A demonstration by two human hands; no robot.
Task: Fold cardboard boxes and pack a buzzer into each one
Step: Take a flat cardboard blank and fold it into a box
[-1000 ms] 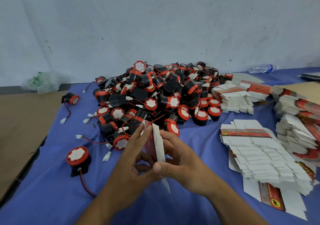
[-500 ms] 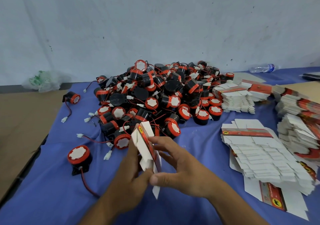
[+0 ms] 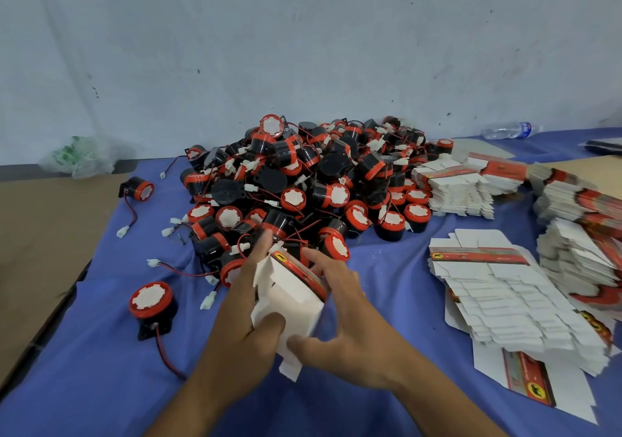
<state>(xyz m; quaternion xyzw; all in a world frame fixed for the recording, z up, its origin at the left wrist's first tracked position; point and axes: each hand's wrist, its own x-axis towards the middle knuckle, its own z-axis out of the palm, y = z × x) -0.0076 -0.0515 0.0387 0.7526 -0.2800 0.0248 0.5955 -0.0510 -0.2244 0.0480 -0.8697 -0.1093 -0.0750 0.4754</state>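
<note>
Both hands hold one white cardboard box [image 3: 292,297] with a red and black printed side, above the blue cloth near the front. My left hand [image 3: 240,315] grips its left side, thumb pressed on the white face. My right hand [image 3: 340,322] grips its right side, fingers over the printed edge and thumb at the lower flap. The box stands partly opened into shape. A big heap of black and red buzzers [image 3: 303,180] with red wires lies just behind. One single buzzer [image 3: 151,303] stands to the left of my hands.
Stacks of flat box blanks [image 3: 511,291] lie fanned out on the right, more [image 3: 454,184] behind them and at the far right [image 3: 582,221]. Another lone buzzer [image 3: 138,189] sits at the back left. A plastic bottle [image 3: 510,130] lies by the wall, a plastic bag [image 3: 80,157] at left.
The flat blank has been opened up into a box shape and turned so its white face shows. Both hands have shifted round it, the left thumb now on the face.
</note>
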